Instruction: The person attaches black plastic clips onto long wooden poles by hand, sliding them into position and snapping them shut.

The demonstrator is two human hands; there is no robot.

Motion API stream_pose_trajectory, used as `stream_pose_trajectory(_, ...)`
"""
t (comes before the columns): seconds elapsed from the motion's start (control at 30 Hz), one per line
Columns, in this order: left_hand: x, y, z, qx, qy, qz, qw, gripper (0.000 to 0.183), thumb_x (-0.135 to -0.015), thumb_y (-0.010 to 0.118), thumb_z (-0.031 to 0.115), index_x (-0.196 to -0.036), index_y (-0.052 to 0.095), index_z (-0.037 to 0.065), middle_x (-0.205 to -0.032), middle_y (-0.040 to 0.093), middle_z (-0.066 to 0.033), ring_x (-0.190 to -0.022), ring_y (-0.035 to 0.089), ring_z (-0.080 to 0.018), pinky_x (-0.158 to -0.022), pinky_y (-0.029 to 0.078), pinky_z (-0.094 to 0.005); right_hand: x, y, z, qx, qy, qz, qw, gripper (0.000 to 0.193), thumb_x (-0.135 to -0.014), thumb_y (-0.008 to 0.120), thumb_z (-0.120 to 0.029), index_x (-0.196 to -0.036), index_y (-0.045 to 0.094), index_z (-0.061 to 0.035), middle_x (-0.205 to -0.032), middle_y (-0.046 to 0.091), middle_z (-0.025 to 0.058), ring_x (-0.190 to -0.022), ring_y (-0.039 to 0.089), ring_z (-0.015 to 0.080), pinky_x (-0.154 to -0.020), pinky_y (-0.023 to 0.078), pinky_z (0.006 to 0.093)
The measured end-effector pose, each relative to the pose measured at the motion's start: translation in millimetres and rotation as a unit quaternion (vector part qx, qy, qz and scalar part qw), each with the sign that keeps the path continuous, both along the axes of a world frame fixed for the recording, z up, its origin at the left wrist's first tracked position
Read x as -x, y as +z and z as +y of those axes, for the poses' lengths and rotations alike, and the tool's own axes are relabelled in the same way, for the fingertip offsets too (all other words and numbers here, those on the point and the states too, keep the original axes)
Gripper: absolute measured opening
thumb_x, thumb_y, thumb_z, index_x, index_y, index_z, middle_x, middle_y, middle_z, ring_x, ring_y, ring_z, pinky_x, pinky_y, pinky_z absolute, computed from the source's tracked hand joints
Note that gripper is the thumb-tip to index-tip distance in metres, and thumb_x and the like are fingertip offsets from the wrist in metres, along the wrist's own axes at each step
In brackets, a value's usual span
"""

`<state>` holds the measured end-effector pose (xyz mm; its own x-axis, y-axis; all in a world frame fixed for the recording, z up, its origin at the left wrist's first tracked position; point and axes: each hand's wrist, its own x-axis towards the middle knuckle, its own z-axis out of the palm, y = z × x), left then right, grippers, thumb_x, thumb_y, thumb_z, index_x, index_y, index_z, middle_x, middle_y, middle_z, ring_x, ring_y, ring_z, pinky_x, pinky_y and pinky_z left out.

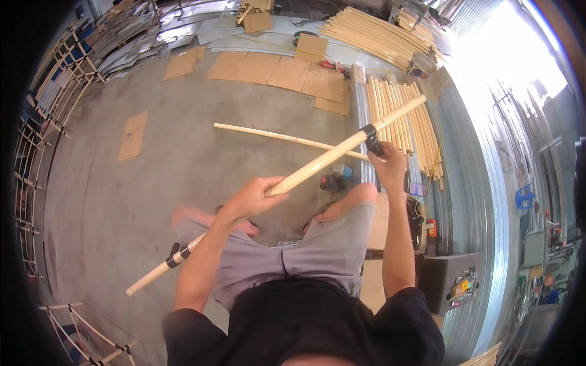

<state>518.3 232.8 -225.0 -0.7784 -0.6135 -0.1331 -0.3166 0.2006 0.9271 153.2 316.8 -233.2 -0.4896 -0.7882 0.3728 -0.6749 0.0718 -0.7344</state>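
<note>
- Your left grip (251,196) is grasping the cream tube (318,162) near its middle, probably because this place is giving a good balance for such a long piece.
- Your right grip (392,165) is pinching the black connector (373,145) with the fingertips, it seems so that you are controlling its position on the tube while the left side is bearing the weight.
- The tube is running diagonally above your lap, rising toward the right; your left forearm is covering one part of it, so I am assuming that it is one single piece.
- The black connector is sitting on the upper right part of the tube, directly at your right fingertips, and the tube's far end is extending beyond it.
- A second connector (177,256) is sitting on the lower left part, outside your left forearm and apart from both grips.
- Another tube (274,135) is lying on the floor (177,122) ahead of you, and a power drill (332,183) is resting near your right knee, perhaps for easy reach.
</note>
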Motion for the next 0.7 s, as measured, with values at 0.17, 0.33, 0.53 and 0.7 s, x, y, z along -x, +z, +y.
stream_pose_trajectory(0.17,3.4,-37.5,-5.2,-0.086,-0.057,-0.028,0.994,0.04,-0.092,0.068,0.023,-0.125,0.065,0.001,-0.073,0.058,-0.0015,-0.067,0.05,-0.0109,-0.064,0.045,-0.0316,3.7,-52.5,21.6,-0.046,-0.035,0.02,0.998,0.036,-0.077,0.08,-0.005,-0.108,0.067,0.0072,-0.096,0.074,0.0172,-0.087,0.073,0.021,-0.078,0.056,0.0326)
stream_pose_trajectory(0.33,4.0,-61.7,7.2,0.021,-0.031,-0.016,0.999,0.041,-0.09,0.07,0.025,-0.123,0.066,0.001,-0.081,0.068,-0.0128,-0.07,0.062,-0.0217,-0.069,0.049,-0.0348,-47.6,-29.7,44.7,-0.21,-0.071,0.065,0.973,0.034,-0.078,0.078,-0.012,-0.107,0.067,0.0007,-0.09,0.071,0.023,-0.087,0.07,0.0395,-0.074,0.054,0.046)
stream_pose_trajectory(0.53,34.3,-67.4,9.2,0.128,-0.046,-0.101,0.986,0.042,-0.085,0.072,0.025,-0.119,0.066,0.001,-0.086,0.069,-0.0208,-0.078,0.067,-0.0355,-0.074,0.05,-0.0427,-124.9,-107.2,61.0,-0.092,-0.008,-0.05,0.994,0.039,-0.077,0.076,-0.008,-0.111,0.061,0.0007,-0.089,0.069,0.0244,-0.086,0.067,0.0427,-0.076,0.052,0.0494)
stream_pose_trajectory(0.7,31.7,-86.1,-6.7,0.051,-0.077,-0.13,0.987,0.043,-0.086,0.072,0.026,-0.119,0.066,-0.001,-0.082,0.067,-0.0123,-0.074,0.061,-0.02,-0.071,0.048,-0.0365,-161.4,-133.9,62.4,-0.068,-0.012,-0.036,0.997,0.04,-0.075,0.076,-0.005,-0.111,0.06,0.0004,-0.087,0.068,0.0219,-0.078,0.068,0.039,-0.068,0.053,0.0452)
